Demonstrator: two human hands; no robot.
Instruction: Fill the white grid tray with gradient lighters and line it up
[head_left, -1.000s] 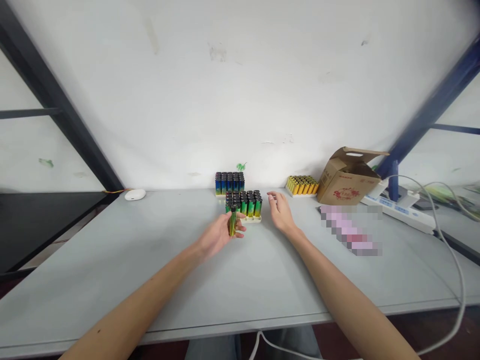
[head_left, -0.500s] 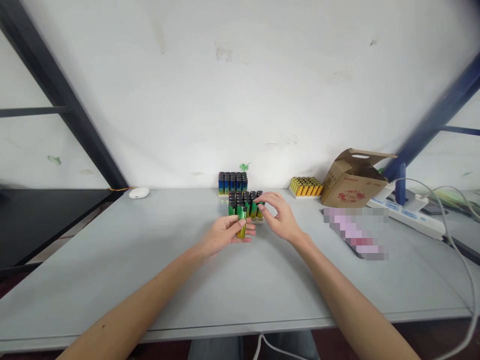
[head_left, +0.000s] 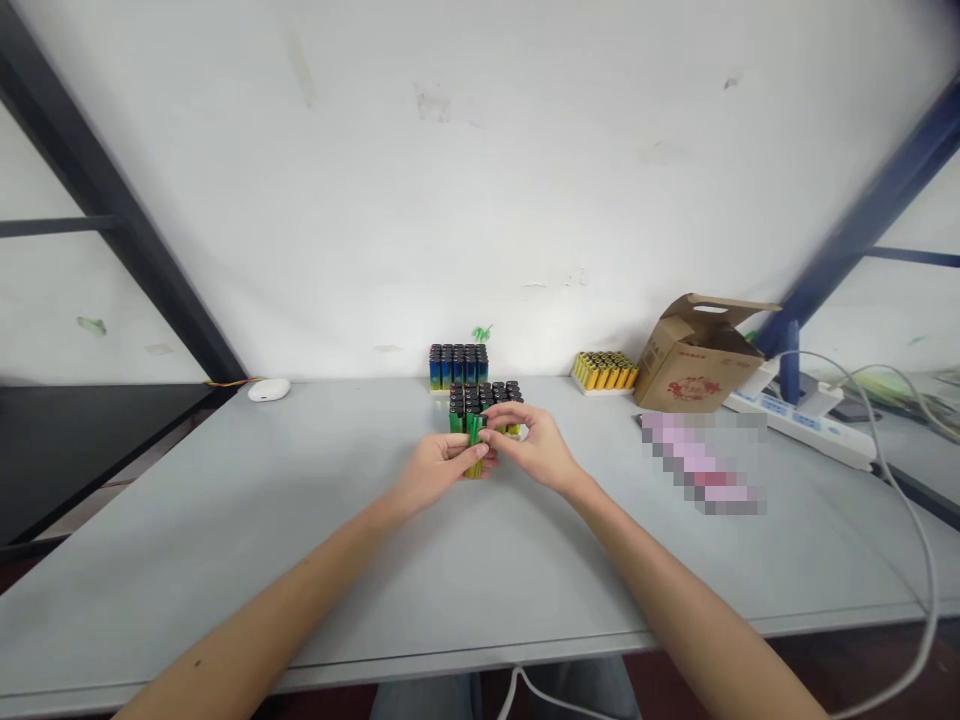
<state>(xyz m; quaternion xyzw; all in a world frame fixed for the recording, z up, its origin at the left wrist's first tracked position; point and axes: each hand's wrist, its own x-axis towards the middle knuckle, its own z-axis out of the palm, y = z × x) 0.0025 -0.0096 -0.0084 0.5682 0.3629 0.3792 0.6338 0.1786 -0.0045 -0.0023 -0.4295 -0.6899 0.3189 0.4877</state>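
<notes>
My left hand (head_left: 439,465) is closed around a lighter (head_left: 473,468) with a shiny body that runs from green down to yellow, held upright in front of the rows. My right hand (head_left: 536,445) has its thumb and fingers pinched at the top of this lighter, partly covering it; I cannot tell if a second lighter is between those fingers. Just behind both hands, a block of green-and-yellow lighters (head_left: 457,398) with black tops stands in close rows. My hands hide its lower front and most of its pale tray.
Blue-and-yellow lighters (head_left: 459,368) stand by the wall. To their right are yellow black-topped pieces (head_left: 606,370) in a white tray, then an open cardboard box (head_left: 697,370), a power strip (head_left: 802,422) with cables, and a blurred-out flat object (head_left: 697,465). A white case (head_left: 268,390) lies left.
My right hand has moved left from the block of lighters to the held lighter, and its fingers have closed there. My left hand keeps its hold. The view has shifted slightly.
</notes>
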